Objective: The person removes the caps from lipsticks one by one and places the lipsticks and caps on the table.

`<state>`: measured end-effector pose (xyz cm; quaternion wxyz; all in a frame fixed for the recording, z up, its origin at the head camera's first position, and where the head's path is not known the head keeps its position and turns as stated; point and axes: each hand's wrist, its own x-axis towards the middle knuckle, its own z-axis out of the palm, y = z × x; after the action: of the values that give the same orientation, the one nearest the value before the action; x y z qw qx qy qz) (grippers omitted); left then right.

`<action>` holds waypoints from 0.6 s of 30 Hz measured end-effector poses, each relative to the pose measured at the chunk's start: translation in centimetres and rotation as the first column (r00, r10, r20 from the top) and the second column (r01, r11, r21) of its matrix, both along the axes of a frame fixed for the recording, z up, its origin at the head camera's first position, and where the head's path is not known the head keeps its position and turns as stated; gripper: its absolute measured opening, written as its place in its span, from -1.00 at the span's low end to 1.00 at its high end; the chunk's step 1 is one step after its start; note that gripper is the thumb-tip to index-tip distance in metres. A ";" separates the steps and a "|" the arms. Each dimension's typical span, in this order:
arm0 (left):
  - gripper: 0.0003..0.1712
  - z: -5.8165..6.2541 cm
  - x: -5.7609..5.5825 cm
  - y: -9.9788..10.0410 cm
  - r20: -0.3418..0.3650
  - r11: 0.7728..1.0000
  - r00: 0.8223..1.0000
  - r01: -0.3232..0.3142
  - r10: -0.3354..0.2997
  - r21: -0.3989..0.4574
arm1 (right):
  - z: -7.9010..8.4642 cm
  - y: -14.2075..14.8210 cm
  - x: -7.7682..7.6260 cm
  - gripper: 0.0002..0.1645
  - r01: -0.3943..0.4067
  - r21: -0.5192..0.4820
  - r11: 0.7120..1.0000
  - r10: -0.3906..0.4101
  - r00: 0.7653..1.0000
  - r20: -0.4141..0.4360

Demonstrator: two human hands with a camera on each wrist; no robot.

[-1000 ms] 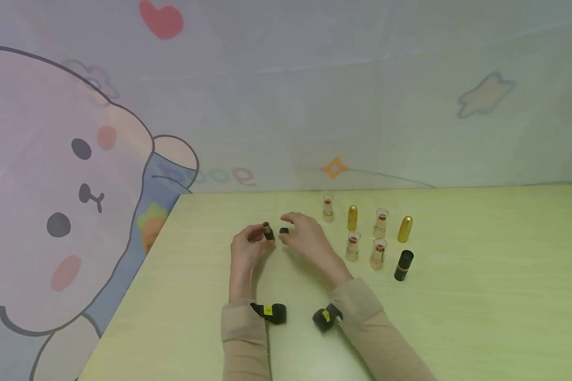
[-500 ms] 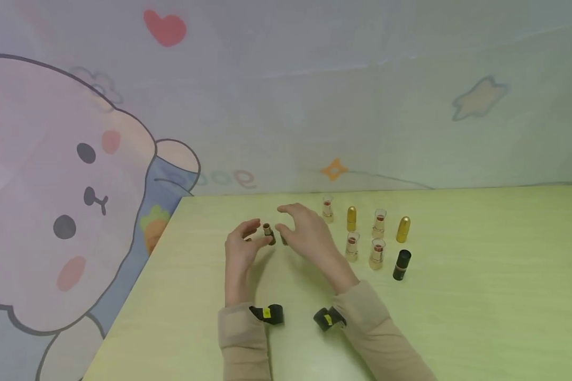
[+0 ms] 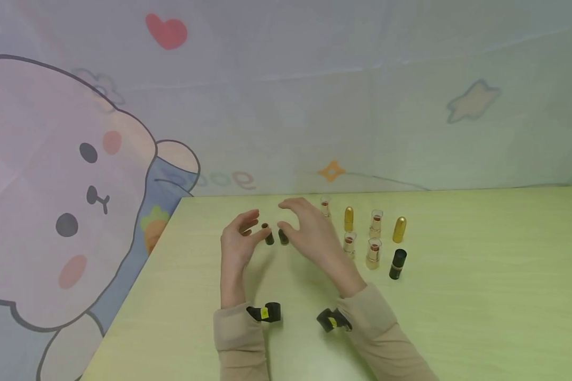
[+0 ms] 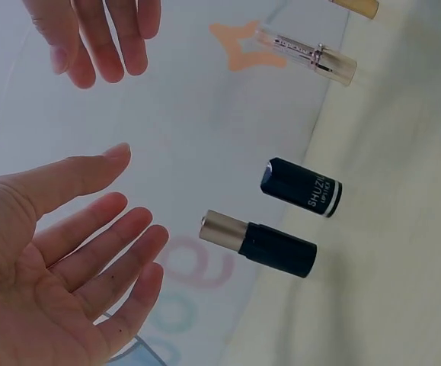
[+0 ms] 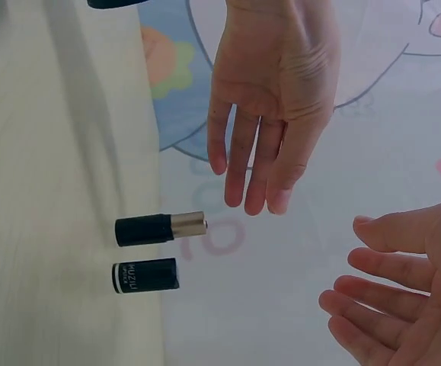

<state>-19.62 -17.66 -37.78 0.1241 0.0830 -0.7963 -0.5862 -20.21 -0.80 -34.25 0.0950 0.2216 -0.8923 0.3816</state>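
So the black lipstick base point(image 4: 260, 245) is standing upright on the table point(image 3: 495, 296), gold sleeve on top, and its black cap point(image 4: 296, 185) stands right beside it with the white ring at the bottom. There's a small gap between the two.

I'd call this step parking the two pieces. My two cents: both look skinny enough to tip, so back the fingers straight off and don't swipe sideways. I'd also keep the left thumb away from that gold sleeve.

As for the hands, the left hand point(image 3: 238, 244) is spread wide, thumb well away from the fingers, nothing in it. Same deal with the right hand point(image 3: 311, 234): loose, gently curved fingers, empty. The base is just to the right of the left hand; the thumb crosses it in the head view, but both wrist views show a gap. The cap is just left of the right hand's thumb, so both pieces sit between the hands.

Further right there's a loose bunch: four clear-capped lipsticks point(image 3: 374, 256), two gold bullet-shaped tubes point(image 3: 399, 230) and another black lipstick point(image 3: 397, 263). Behind it all hangs a cartoon-print backdrop point(image 3: 276, 121).
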 end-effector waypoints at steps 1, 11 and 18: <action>-0.43 0.2 0.1 0.1 -0.004 1.000 1.000 0.004 -0.004 0.000 | 0.1 0.1 0.1 -0.54 0.000 0.002 1.000 0.000 1.000 -0.008; -0.46 1.1 0.5 1.3 -0.039 1.000 0.999 0.030 -0.030 0.007 | 1.0 1.7 1.1 -0.54 0.020 0.033 0.999 -0.020 1.000 -0.012; -0.51 1.2 0.7 2.7 -0.029 0.996 0.996 0.083 -0.083 0.026 | 1.1 3.2 1.4 -0.53 0.035 0.037 0.999 -0.035 0.999 -0.020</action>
<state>-18.96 -14.98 -36.62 0.1097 0.0432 -0.7892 -0.6027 -18.78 2.37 -33.10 0.1060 0.2112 -0.9021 0.3611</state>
